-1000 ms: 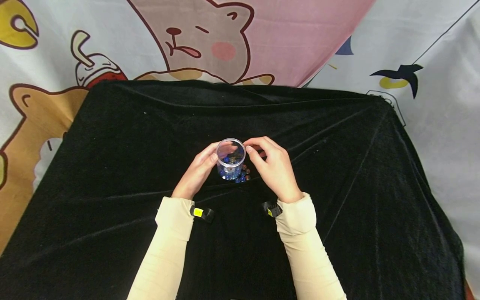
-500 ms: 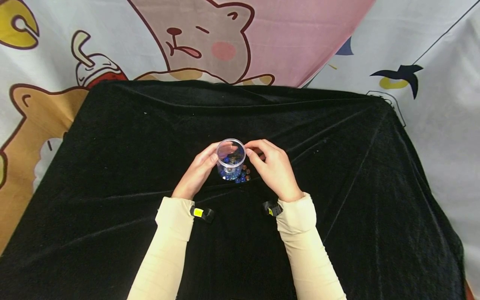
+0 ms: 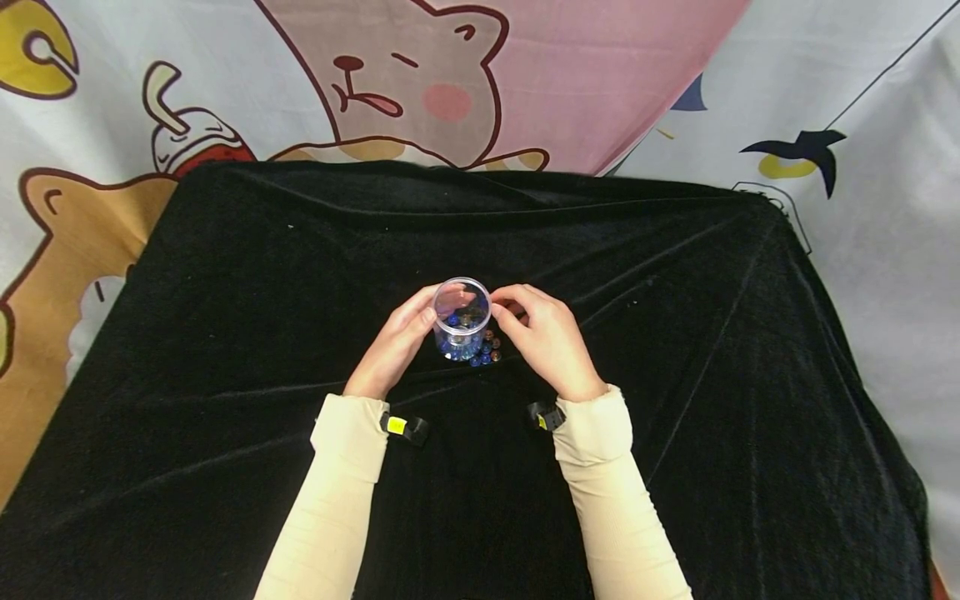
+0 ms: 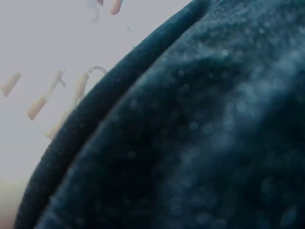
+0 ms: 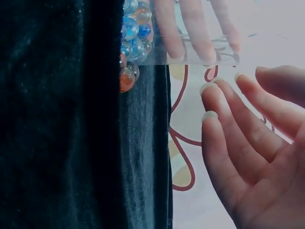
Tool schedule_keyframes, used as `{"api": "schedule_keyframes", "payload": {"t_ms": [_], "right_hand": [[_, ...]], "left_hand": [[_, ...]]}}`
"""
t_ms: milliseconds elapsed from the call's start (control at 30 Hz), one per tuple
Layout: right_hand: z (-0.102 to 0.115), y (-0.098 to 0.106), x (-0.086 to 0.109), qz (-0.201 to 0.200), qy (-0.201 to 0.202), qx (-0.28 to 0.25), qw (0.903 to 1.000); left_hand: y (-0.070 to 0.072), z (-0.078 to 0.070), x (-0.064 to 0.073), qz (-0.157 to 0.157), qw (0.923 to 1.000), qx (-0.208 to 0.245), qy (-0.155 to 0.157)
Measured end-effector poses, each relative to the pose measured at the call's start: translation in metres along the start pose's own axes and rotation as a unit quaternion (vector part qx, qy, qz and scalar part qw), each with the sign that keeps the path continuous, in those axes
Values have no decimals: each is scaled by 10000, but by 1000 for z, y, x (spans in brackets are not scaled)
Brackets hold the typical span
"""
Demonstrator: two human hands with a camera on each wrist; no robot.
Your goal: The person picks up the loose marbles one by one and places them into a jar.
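Observation:
A clear plastic jar with blue marbles in it stands upright on the black cloth. My left hand grips its left side, the thumb near the rim and the other fingers behind the clear wall. Beside the jar's right base, several loose blue and amber marbles lie in a small cluster. My right hand hovers at the right of the rim with loosely bent fingers. No object shows between its fingertips in the right wrist view. The left wrist view shows neither hand nor jar, only blurred cloth.
Black velvet-like cloth with folds covers the table. Behind it hangs a light curtain printed with cartoon figures. Dark straps with yellow tags sit at both cuffs.
The right hand's fingers have lowered slightly at the rim and drawn closer together. The left hand and the jar stay in place.

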State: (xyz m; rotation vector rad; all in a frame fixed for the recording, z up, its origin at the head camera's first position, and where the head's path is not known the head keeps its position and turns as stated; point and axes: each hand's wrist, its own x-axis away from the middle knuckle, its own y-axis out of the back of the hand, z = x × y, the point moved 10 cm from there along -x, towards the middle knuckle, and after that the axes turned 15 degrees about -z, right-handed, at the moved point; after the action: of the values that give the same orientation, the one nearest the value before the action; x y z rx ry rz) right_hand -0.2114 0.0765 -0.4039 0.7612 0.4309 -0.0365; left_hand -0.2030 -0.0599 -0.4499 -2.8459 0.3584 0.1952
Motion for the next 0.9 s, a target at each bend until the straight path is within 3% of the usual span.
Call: {"api": "schedule_keyframes", "payload": {"t_ms": [167, 433, 733, 900], "right_hand": [[-5, -8, 2, 328, -169, 118, 9992], [-13, -18, 6, 748, -351, 219, 9963], [-18, -27, 11, 1091, -382, 365, 9926], [-22, -33, 15, 1376, -418, 475, 9885]], "left_hand": [[4, 9, -2, -43, 10000, -27, 29], [3, 9, -3, 5, 10000, 82, -25], [4, 7, -2, -54, 9999, -108, 52], [-3, -4, 1, 58, 10000, 16, -58]]}}
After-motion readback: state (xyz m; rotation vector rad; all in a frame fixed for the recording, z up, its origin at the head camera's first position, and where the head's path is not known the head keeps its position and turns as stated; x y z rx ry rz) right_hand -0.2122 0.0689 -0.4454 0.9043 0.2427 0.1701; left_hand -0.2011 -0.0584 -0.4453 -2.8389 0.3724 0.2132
